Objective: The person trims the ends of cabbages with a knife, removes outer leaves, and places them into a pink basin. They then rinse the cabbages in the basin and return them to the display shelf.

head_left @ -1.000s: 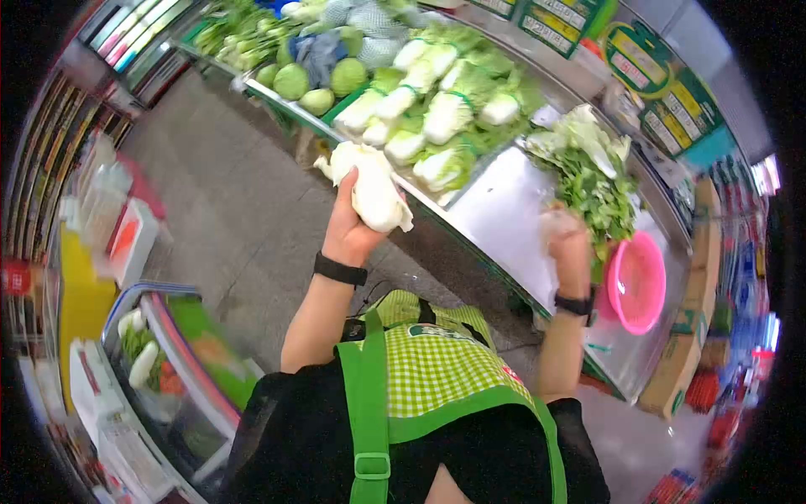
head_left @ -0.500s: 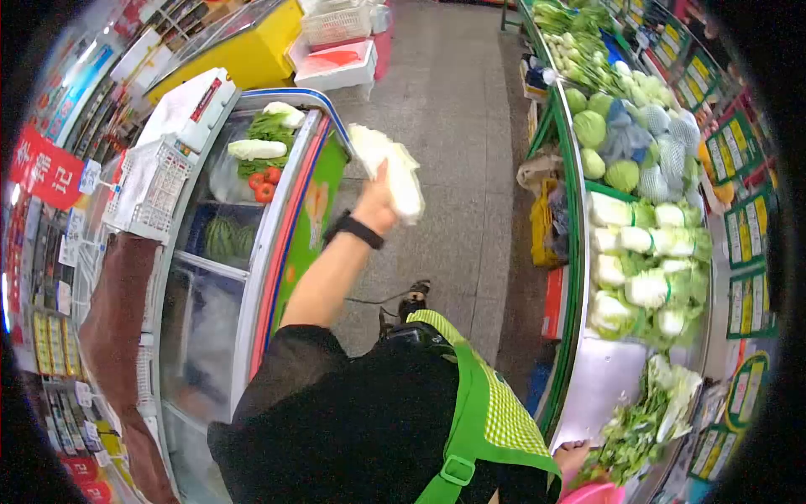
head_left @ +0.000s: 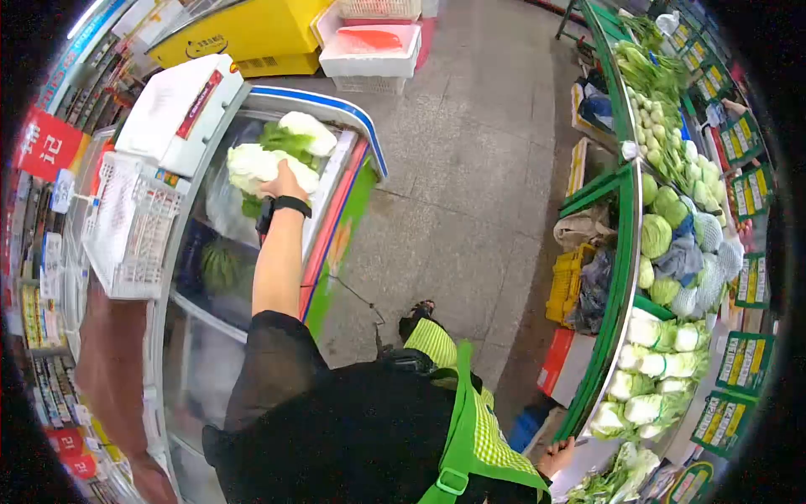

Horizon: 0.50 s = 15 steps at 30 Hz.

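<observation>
My left hand (head_left: 285,183), with a dark band on its wrist, is closed on a pale napa cabbage (head_left: 250,166) above the glass-topped freezer (head_left: 340,99). A second napa cabbage (head_left: 309,133) lies just beyond it, with green leafy vegetables (head_left: 277,134) partly covered by the held one. The tomatoes are hidden from sight. At the lower right, my right hand (head_left: 554,459) has its fingers curled at the green edge of the vegetable stand (head_left: 579,412).
A white box (head_left: 172,113) and a white plastic basket (head_left: 138,223) stand on the freezer's left side. Bundled napa cabbages (head_left: 663,361) and round cabbages (head_left: 659,235) fill the stand. Under it sits a yellow crate (head_left: 567,281). Grey floor (head_left: 445,210) runs between.
My left hand has carried the napa cabbage left, from over the aisle to the freezer top. My right hand stays by the stand's edge. The view has shifted.
</observation>
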Each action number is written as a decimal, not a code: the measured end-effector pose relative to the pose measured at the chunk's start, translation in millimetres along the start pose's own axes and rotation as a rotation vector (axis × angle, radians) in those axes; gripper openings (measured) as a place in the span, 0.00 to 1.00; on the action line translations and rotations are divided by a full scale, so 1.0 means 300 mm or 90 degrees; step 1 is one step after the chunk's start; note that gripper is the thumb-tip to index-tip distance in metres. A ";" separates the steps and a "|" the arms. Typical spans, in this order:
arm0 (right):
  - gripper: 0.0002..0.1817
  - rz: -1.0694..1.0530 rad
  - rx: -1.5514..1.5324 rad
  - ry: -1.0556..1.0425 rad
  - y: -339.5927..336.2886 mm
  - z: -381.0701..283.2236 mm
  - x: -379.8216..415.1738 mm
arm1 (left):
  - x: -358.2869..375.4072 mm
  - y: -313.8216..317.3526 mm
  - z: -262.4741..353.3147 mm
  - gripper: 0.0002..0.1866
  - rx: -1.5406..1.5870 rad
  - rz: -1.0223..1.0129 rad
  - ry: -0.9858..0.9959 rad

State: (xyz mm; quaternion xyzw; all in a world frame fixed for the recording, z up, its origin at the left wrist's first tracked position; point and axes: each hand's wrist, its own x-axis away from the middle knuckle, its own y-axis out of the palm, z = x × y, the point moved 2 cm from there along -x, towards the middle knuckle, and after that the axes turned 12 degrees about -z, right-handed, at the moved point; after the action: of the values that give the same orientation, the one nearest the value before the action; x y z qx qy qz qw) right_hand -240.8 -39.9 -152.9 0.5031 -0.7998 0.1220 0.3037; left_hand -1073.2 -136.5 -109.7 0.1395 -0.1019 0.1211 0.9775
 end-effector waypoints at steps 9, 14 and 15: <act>0.10 -0.003 0.207 0.000 0.340 -0.050 0.062 | -0.648 0.034 -0.275 0.56 -0.430 0.099 -0.058; 0.06 -0.100 0.427 -0.168 0.352 -0.033 -0.037 | -0.588 0.062 -0.243 0.26 -1.361 -0.222 -0.011; 0.05 -0.113 0.462 -0.213 0.327 -0.018 -0.073 | -0.558 0.092 -0.227 0.23 -1.659 -0.399 0.049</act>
State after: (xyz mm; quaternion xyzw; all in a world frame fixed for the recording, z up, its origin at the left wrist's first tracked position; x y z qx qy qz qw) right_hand -318.4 24.3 -151.2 0.6577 -0.6966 0.2860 -0.0187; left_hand -1228.3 -125.3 -205.8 -0.8733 -0.0789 -0.2875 0.3853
